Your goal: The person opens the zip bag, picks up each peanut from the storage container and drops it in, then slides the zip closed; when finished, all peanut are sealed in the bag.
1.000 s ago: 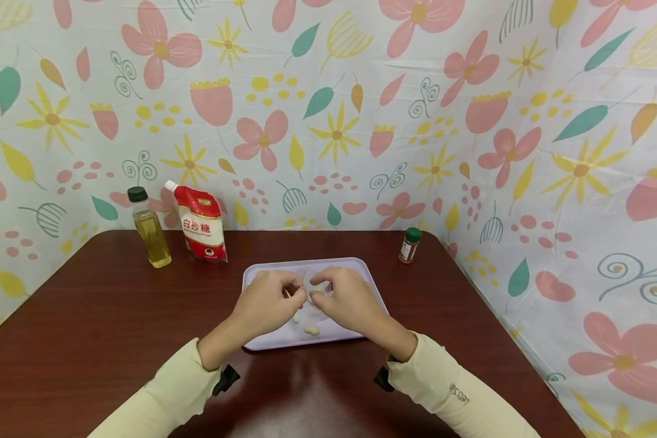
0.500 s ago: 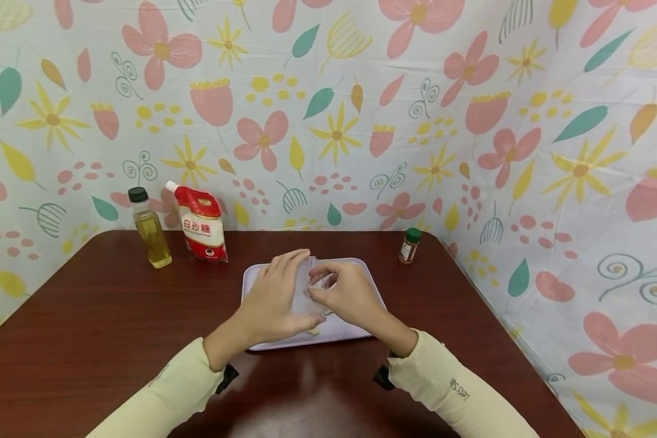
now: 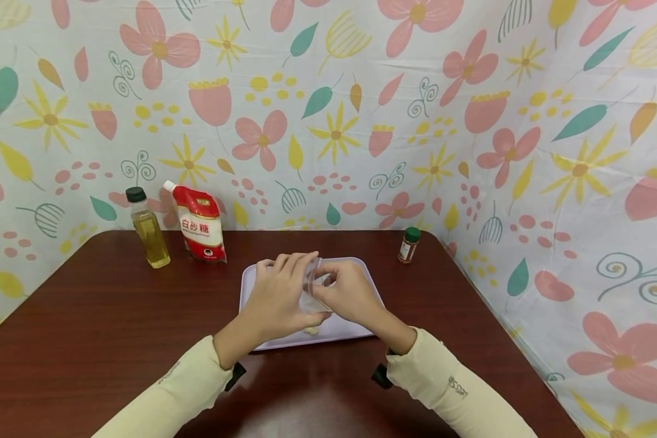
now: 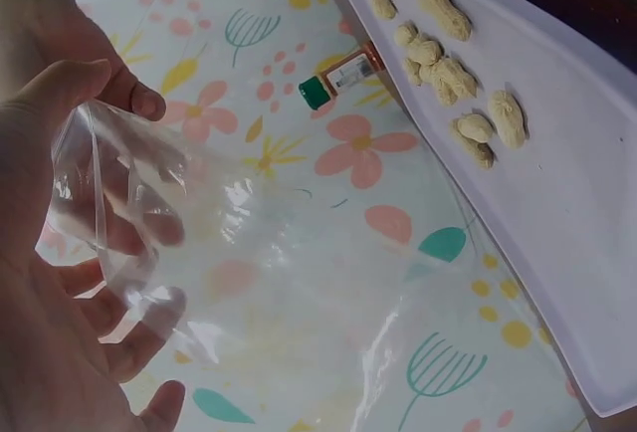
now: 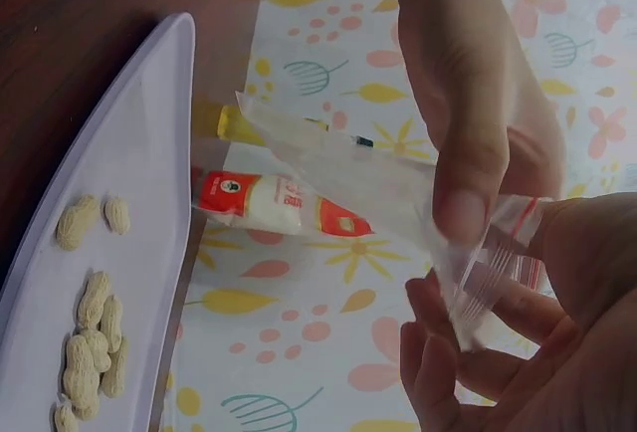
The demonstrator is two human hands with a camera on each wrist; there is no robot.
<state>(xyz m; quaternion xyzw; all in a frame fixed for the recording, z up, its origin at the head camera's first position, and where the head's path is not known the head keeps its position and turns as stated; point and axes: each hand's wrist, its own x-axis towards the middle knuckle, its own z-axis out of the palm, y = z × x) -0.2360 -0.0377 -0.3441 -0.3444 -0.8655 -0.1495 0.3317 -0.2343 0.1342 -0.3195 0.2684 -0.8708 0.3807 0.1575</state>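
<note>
A clear plastic zip bag (image 4: 269,263) is between both hands, above the pale lilac tray (image 3: 334,331). My left hand (image 3: 276,298) holds the bag from the left side; in the right wrist view its thumb (image 5: 468,188) presses on the plastic near the mouth. With curled fingers, my right hand (image 3: 351,293) grips the bag's mouth, where a red stripe shows in the right wrist view. Several unshelled peanuts (image 4: 453,79) lie on the tray, most of them hidden behind the hands in the head view. The bag hangs flat, and no peanuts show inside it.
Toward the back left of the dark wooden table (image 3: 87,316) stand an oil bottle (image 3: 152,237) and a red-and-white sugar pouch (image 3: 201,228). A small green-capped spice jar (image 3: 409,246) stands back right. Flower-patterned cloth hangs behind and on the right.
A second ago both hands pinched at the bag's mouth with fingertips. My left hand has since spread round the bag and shifted slightly right; my right hand stays at the mouth.
</note>
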